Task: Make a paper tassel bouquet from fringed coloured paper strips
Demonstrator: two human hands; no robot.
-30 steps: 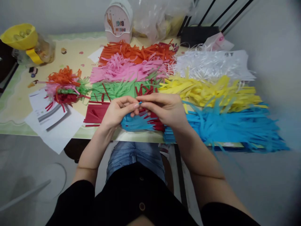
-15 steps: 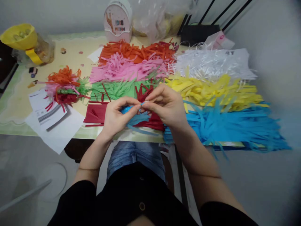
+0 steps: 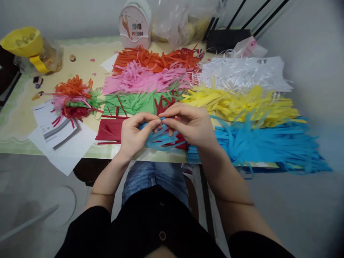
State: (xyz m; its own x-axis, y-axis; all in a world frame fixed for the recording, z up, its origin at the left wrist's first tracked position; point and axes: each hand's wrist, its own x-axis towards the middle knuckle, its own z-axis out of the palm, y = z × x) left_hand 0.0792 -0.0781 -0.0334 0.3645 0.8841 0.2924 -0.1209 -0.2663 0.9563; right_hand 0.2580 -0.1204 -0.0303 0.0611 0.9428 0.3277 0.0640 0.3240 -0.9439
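A small blue paper tassel (image 3: 161, 138) hangs between my hands over the table's front edge. My left hand (image 3: 139, 130) pinches its top from the left, thumb against fingers. From the right, my right hand (image 3: 188, 123) pinches the same top, fingertips nearly touching those of the left. Below the fingers the blue strips spread over red fringed paper (image 3: 109, 129). Right of my right hand lies a large pile of blue fringed paper (image 3: 268, 143), with yellow fringe (image 3: 242, 104) behind it. Green fringed paper (image 3: 134, 103) lies just beyond my left hand.
Pink (image 3: 145, 79), orange (image 3: 156, 59) and white fringes (image 3: 242, 73) lie farther back. Several finished tassels (image 3: 72, 96) and paper sheets (image 3: 57, 125) are at left. A yellow bowl (image 3: 23, 43), a pink-white box (image 3: 135, 25), plastic bags (image 3: 182, 25) and a black box (image 3: 227, 39) stand behind.
The blue strips below my fingers have swung and spread to the right. My right hand's fingers have shifted slightly lower at the tassel's top; both hands still pinch it.
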